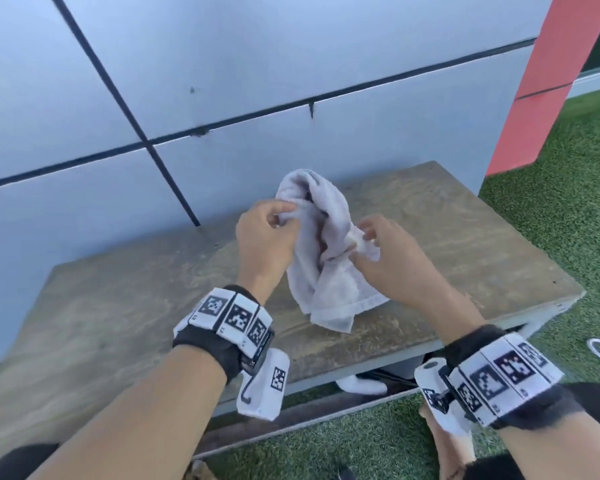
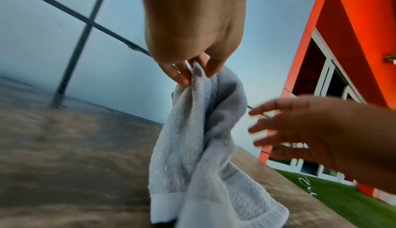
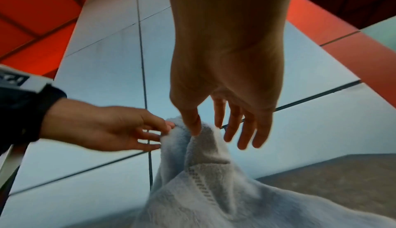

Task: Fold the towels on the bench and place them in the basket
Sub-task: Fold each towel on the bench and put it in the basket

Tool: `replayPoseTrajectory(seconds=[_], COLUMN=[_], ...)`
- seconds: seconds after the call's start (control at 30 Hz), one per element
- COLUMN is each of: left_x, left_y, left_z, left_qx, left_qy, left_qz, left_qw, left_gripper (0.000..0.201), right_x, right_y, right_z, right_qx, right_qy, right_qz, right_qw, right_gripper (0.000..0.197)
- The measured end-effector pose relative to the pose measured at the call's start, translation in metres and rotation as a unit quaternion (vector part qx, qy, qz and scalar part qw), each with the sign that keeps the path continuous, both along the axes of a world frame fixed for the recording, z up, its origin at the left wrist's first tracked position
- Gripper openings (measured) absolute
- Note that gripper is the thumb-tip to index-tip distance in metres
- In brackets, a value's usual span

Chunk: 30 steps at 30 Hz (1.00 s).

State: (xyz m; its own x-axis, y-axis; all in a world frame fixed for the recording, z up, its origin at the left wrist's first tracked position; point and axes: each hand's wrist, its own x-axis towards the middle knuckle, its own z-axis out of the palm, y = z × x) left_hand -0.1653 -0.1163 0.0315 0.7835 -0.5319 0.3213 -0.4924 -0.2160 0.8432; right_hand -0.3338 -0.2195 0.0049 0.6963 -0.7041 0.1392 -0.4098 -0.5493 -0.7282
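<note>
- I see one white towel [image 1: 321, 251] held up above the wooden bench [image 1: 447, 237], all bunched and hanging down in soft folds.
- Its bottom edge hangs low, right at the bench top. I cannot tell if it touches.
- My left hand [image 1: 262, 237] pinches the top of the towel. In the left wrist view the thumb and fingertips [image 2: 182, 77] squeeze a small bit of cloth between them.
- The rest of the towel hangs below those fingers.
- My right hand [image 1: 383, 252] is on the other side of the towel, lower down than the left hand.
- In the right wrist view its thumb [image 3: 194, 121] touches a fold. The other fingers are spread and fairly straight, just past the cloth, holding nothing.
- Behind the fingers is a gray wall [image 1: 222, 64] with dark lines.
- Green grass [image 1: 568, 209] lies on the right side, next to a red post [image 1: 541, 81].
</note>
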Motion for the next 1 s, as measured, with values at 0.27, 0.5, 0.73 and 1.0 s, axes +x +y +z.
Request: replayPoseTrajectory(seconds=[0.27, 0.5, 0.73, 1.0], left_x=[0.038, 0.017, 0.021, 0.029], left_y=[0.085, 0.114, 0.101, 0.096], left_z=[-0.006, -0.026, -0.031, -0.001], left_qx=[0.217, 0.289, 0.177, 0.06], left_qy=[0.002, 0.084, 0.041, 0.036], left_qz=[-0.023, -0.208, -0.058, -0.015], left_qw=[0.976, 0.931, 0.982, 0.997], left_gripper=[0.029, 0.057, 0.02, 0.025], right_x=[0.042, 0.061, 0.069, 0.067], right_y=[0.05, 0.062, 0.074, 0.063], right_z=[-0.04, -0.038, -0.018, -0.025], right_qx=[-0.167, -0.062, 0.081, 0.024], right_qy=[0.326, 0.146, -0.072, -0.028], right_qz=[0.167, 0.149, 0.15, 0.165], right_qw=[0.915, 0.976, 0.983, 0.986], right_gripper=[0.048, 0.007, 0.023, 0.008])
